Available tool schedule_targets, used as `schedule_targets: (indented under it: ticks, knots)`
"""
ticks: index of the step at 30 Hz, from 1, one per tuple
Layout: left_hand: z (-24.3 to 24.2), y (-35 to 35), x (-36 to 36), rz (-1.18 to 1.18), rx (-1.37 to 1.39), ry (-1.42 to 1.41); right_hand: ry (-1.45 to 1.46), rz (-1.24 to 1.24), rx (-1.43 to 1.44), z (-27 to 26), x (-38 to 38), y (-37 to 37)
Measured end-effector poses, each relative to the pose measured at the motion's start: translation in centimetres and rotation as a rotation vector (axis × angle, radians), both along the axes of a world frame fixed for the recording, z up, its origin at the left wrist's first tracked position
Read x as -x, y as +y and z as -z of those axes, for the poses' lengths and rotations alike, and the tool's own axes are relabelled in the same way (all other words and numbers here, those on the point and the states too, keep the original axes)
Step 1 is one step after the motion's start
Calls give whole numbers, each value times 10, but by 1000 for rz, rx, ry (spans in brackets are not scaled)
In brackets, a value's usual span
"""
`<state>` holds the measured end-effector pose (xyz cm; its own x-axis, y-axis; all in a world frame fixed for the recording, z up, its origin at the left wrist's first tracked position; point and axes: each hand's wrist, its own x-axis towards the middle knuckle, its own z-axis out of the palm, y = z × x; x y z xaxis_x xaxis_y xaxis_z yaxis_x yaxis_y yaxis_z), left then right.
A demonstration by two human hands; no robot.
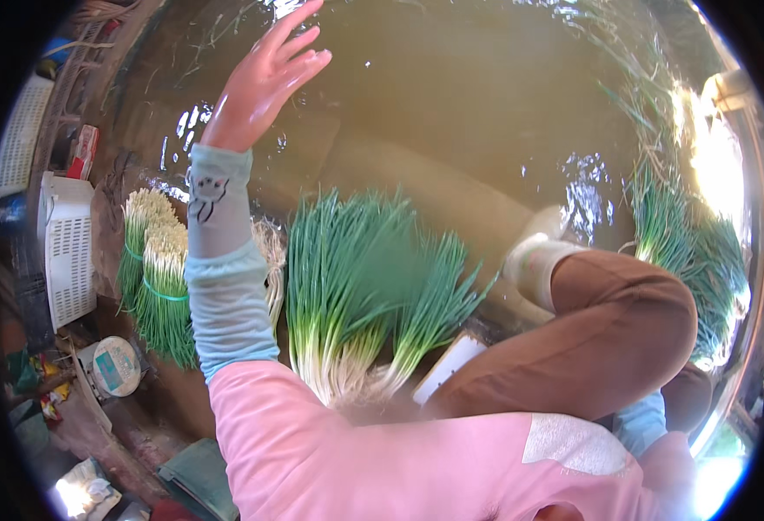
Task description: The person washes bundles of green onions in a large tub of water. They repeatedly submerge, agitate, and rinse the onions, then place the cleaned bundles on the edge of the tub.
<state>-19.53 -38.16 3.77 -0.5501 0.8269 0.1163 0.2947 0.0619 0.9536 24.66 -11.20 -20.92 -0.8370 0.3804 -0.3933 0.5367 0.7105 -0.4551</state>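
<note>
My left hand (258, 81) is raised over muddy brown water (453, 98), wet and shiny, fingers apart, holding nothing. A light blue sleeve cover runs up that forearm. My right hand is out of view; its blue sleeve (642, 420) disappears behind my bent leg (590, 345). Before me lies a loose pile of spring onions (356, 260), green leaves towards the water and white root ends towards my body. Left of my forearm stand bundles of thin green stalks (167, 286) with pale ends, tied with green bands. Some pale roots (270, 254) show beside the forearm.
White perforated plastic baskets (70, 260) and a round-faced scale (116, 366) stand at the left. A dark green container (199, 478) is at the lower left. More green onions (665, 221) lie by the water at the right. A white board (450, 365) pokes out beside my leg.
</note>
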Motion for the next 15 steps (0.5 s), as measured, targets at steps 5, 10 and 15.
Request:
schedule_targets:
  ticks: [5,10,15]
  knots:
    - [41,-62,-77,-155,470,227,-14,49,18,0,-15,14]
    - [65,-180,-195,-321,896,15,-51,75,28,4,-39,25]
    - [92,-250,-308,-340,1349,-168,-52,85,42,13,-57,34]
